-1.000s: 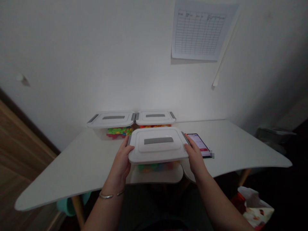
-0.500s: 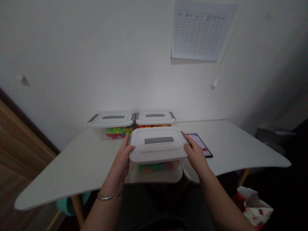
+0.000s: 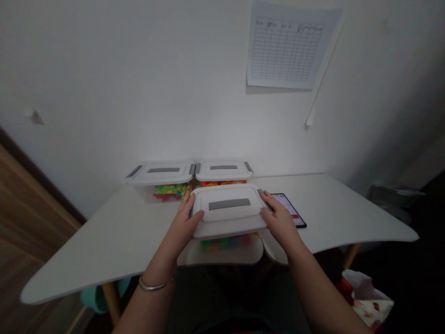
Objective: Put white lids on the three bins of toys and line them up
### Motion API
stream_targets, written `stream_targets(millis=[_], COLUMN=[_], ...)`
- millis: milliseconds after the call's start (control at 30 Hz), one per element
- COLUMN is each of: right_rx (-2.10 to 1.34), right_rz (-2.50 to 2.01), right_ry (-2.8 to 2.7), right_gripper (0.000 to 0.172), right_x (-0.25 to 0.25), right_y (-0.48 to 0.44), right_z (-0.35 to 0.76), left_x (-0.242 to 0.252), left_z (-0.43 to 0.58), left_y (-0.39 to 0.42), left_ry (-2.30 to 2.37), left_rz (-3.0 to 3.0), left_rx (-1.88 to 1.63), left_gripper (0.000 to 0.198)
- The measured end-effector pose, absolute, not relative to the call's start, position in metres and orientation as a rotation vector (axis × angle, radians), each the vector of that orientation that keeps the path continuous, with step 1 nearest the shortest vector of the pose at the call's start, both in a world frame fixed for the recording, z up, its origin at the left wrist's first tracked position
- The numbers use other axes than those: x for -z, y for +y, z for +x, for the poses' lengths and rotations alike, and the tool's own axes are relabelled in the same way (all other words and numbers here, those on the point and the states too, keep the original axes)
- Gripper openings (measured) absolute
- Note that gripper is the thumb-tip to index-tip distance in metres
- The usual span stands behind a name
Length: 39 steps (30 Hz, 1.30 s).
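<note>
Left hand [image 3: 181, 222], right hand [image 3: 281, 223] drew closer | both gripping white box lid [image 3: 228, 214] ends

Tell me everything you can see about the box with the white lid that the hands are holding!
It is a clear plastic storage box with a white plastic lid on top. A flat grey strip runs across the lid, and small grey clips sit at its sides. Through the clear wall you can see bright green, orange and red pieces. The left hand and right hand touch its sides. It is at the front of a white table, but I cannot tell if it rests there.
</note>
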State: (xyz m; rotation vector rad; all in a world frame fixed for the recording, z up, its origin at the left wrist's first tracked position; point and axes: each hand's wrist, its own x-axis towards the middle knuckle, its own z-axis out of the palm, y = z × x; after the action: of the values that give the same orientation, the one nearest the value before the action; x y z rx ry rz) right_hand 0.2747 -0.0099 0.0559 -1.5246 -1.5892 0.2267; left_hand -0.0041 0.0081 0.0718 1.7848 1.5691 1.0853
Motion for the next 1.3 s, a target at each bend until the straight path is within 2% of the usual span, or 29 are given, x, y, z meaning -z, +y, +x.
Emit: stream_targets(millis=[133, 267, 500, 567, 633, 800, 967, 1167, 1300], right_rx=[0.037, 0.297, 0.393, 0.393, 0.393, 0.323, -0.047, -0.100, -0.095], right_rz=[-1.673, -1.705, -1.482, -1.356, -1.258, -1.356, -1.396, -1.406, -1.419], right_ry=[-1.713, -1.811, -1.823, -1.866, -1.911, -1.734, -1.455, -1.386, -1.418], right_gripper=[0.056, 0.047, 0.035, 0.033, 0.034, 0.047, 0.057, 0.072, 0.059], right_x=[-0.062, -0.066, -0.057, -0.051, -0.046, -0.034, -0.023, -0.020, -0.021], right_y=[-0.020, -0.026, -0.028, -0.035, -0.041, -0.036, -0.018, -0.014, -0.015], right_z=[0.254, 0.232, 0.222, 0.217, 0.214, 0.231, 0.254, 0.255, 0.253], left_x=[-0.071, -0.070, -0.054, -0.049, -0.044, -0.035, -0.030, -0.046, -0.053], left_z=[-0.003, 0.000, 0.007, 0.011, 0.013, 0.015, 0.022, 0.030, 0.028], left_y=[0.006, 0.001, 0.006, 0.007, 0.006, -0.005, -0.016, -0.023, -0.020], left_ry=[1.561, 1.566, 1.462, 1.452, 1.413, 1.290, 1.340, 1.413, 1.399], left_rz=[2.004, 2.090, 1.856, 1.645, 1.401, 1.233, 1.414, 1.530, 1.513], left_rx=[-1.035, -1.049, -1.402, -1.521, -1.591, -1.466, -1.369, -1.411, -1.409], left_gripper=[0.068, 0.059, 0.045, 0.053, 0.070, 0.092, 0.087, 0.090, 0.088])
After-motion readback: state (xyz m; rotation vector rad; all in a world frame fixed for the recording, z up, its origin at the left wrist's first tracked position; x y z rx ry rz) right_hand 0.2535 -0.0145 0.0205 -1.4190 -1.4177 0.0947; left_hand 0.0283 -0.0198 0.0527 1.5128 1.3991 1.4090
